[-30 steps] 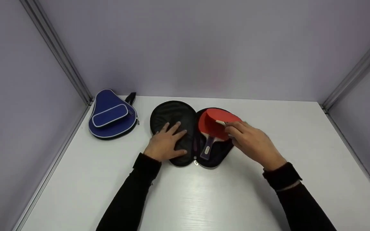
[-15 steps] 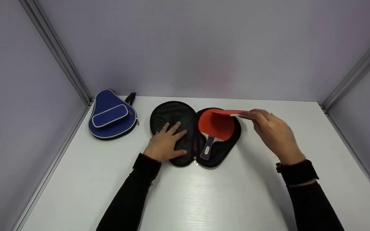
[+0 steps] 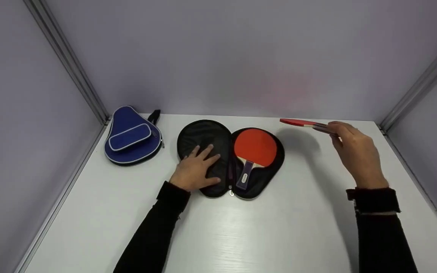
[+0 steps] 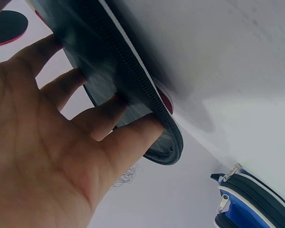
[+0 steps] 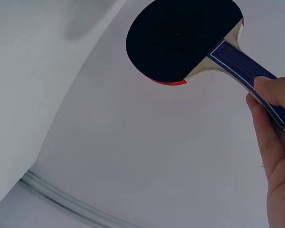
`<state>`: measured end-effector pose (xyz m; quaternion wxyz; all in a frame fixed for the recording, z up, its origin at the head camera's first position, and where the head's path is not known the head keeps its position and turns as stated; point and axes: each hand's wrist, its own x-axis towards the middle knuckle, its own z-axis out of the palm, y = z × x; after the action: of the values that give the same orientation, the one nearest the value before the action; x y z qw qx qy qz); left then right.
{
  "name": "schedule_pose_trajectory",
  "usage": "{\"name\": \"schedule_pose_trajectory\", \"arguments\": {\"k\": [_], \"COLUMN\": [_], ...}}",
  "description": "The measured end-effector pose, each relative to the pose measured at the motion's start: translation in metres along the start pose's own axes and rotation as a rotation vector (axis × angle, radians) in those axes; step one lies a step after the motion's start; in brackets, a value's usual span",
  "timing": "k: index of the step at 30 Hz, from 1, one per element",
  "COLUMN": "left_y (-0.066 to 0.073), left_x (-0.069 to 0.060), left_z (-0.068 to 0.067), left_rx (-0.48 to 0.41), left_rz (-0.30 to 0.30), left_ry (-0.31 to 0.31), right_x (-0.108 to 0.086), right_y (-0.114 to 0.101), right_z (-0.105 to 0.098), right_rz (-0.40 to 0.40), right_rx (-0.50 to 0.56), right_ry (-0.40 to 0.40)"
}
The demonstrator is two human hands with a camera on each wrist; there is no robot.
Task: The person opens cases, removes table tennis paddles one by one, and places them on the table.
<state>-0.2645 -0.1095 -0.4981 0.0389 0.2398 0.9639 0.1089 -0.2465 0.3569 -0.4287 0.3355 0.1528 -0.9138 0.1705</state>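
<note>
A black zip case (image 3: pixel 266 178) lies unfolded on the table, and a red table tennis bat (image 3: pixel 255 147) with a dark handle rests in its right half. My left hand (image 3: pixel 194 170) rests with spread fingers on the case's left half; in the left wrist view its fingers (image 4: pixel 102 116) touch the case lining. Off to the right, my right hand (image 3: pixel 357 151) holds a second table tennis bat (image 3: pixel 296 122) by its handle, raised above the table. The right wrist view shows that bat's black face (image 5: pixel 180 40), with thumb and fingers pinching the blue handle.
A blue case (image 3: pixel 131 132) with white piping and a front pocket lies at the back left of the white table (image 3: pixel 279 235). Pale walls (image 3: pixel 218 57) stand behind and on both sides.
My right hand has lifted the second bat off the one in the case and carried it to the right, turning it nearly edge-on. My left hand has stayed put.
</note>
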Motion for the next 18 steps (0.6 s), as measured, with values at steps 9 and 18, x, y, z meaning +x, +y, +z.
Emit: {"name": "schedule_pose_trajectory", "arguments": {"k": [9,18], "left_y": [0.001,0.001], "left_x": [-0.001,-0.002], "left_z": [-0.001,-0.002], "left_rx": [-0.020,-0.014], "left_rz": [0.002,0.007], "left_ry": [0.000,0.004], "right_x": [-0.007,-0.019], "right_y": [0.044,0.073], "right_z": [-0.011,-0.021], "right_rz": [0.091,0.281], "right_rx": [-0.012,-0.038], "right_ry": [0.020,0.055]}}
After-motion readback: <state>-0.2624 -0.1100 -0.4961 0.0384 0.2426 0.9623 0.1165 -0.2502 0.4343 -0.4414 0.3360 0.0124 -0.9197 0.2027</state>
